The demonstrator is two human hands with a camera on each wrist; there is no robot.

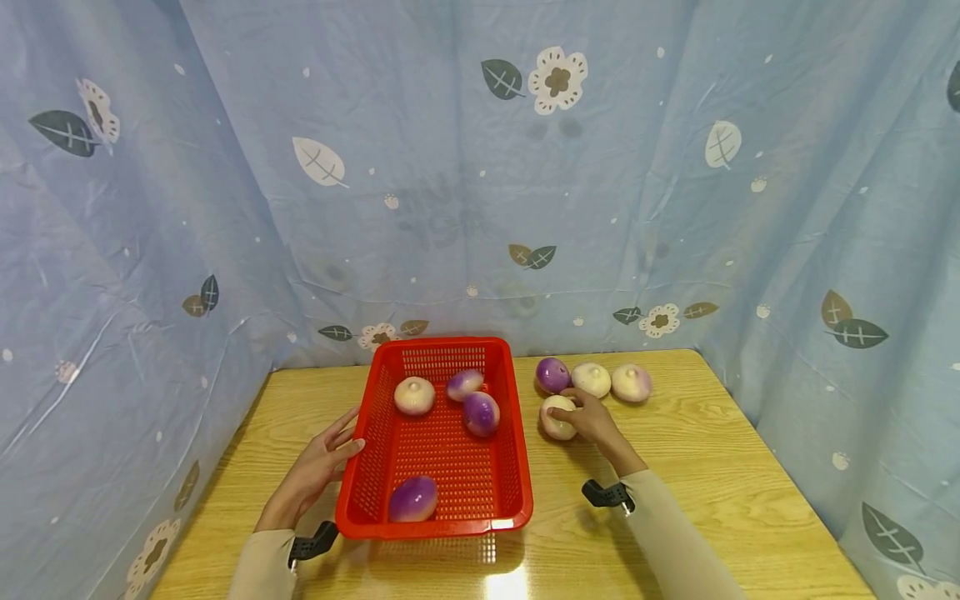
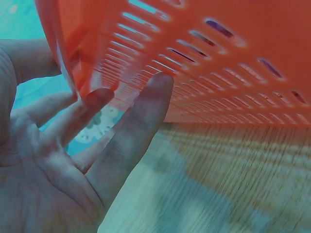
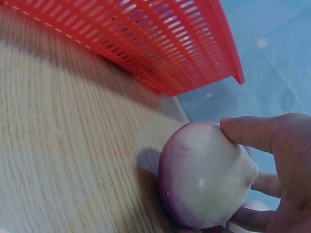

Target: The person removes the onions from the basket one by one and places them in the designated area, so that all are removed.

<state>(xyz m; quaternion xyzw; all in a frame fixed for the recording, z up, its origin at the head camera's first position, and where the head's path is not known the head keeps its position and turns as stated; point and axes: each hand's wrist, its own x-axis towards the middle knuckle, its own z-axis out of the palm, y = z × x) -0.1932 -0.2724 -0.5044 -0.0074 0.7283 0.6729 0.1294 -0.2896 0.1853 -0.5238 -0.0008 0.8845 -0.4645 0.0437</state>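
A red plastic basket (image 1: 435,528) with slotted walls stands on the wooden table, with several purple-and-white turnips inside, among them a pale one (image 1: 414,396) and a purple one (image 1: 413,499) near the front wall. At its left side my left hand (image 1: 318,462) holds the rim, thumb over the edge and fingers (image 2: 155,92) against the outer wall. Right of the basket, my right hand (image 1: 592,418) grips a white turnip (image 3: 204,174) with a purple underside, thumb and fingers spread around its pale end. This turnip sits low, close over the table.
Behind the right hand a purple turnip (image 1: 552,376), a white turnip (image 1: 591,380) and a pinkish-white turnip (image 1: 632,382) lie in a row. A blue patterned curtain (image 1: 450,167) encloses the table (image 1: 720,467) at the back and sides.
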